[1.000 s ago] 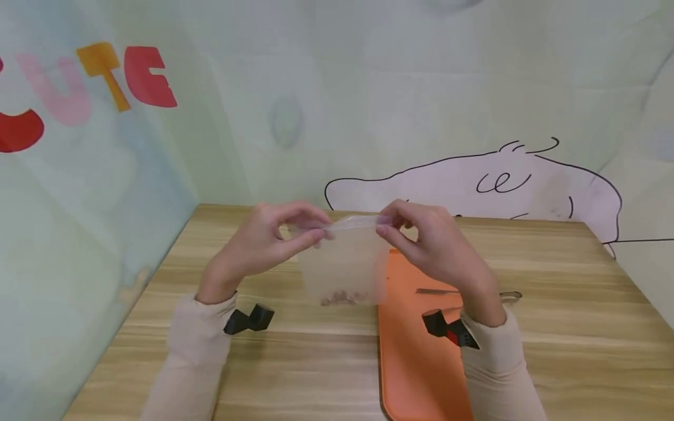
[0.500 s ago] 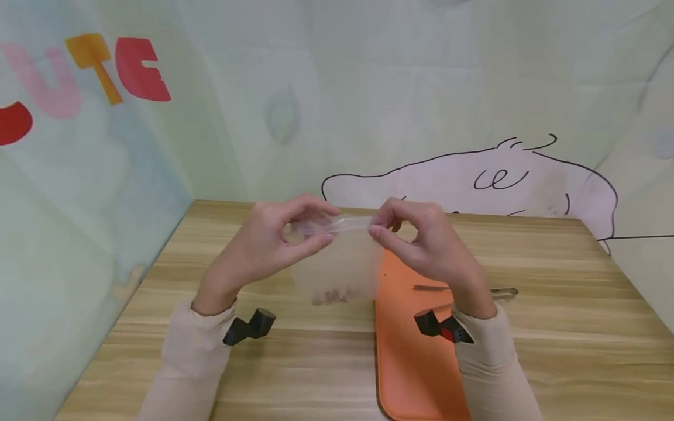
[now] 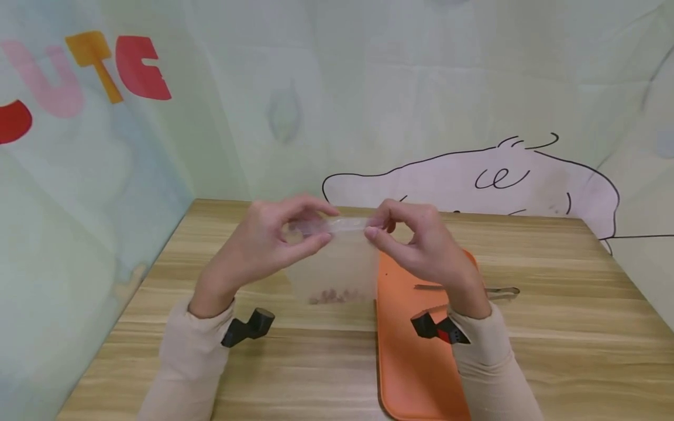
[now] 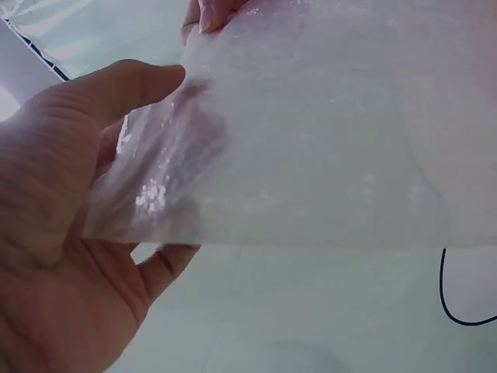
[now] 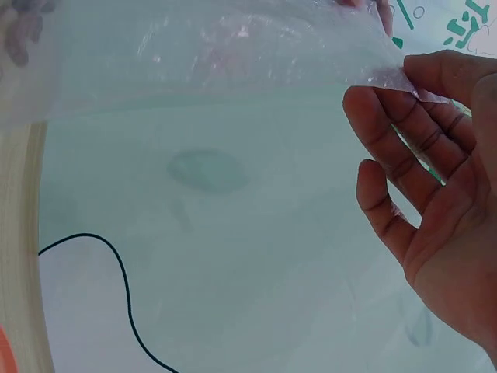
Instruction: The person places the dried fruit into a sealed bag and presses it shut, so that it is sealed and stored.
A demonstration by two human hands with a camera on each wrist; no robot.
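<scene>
A translucent plastic zip bag (image 3: 334,263) hangs upright between the two hands, above the table. Several small reddish-brown pieces (image 3: 333,296) lie along its bottom. My left hand (image 3: 263,240) holds the bag's top left corner, the thumb on the near side and the fingers behind it. At the top right, my right hand (image 3: 421,245) pinches the bag's edge between thumb and index finger. The right wrist view shows this pinch at the bag's corner (image 5: 380,78), with the little finger apart from the film. Part of the left fingers shows blurred through the plastic (image 4: 178,148).
An orange tray (image 3: 416,374) lies on the wooden table (image 3: 295,374), right of the bag and partly under the right arm. Metal tongs (image 3: 505,291) rest across the tray, their middle hidden by the right wrist. A printed cloth wall (image 3: 368,117) stands behind the table.
My left fingertips have shifted slightly right along the bag's top and my right fingertips slightly left, so they are closer together. The bag stays held by both hands.
</scene>
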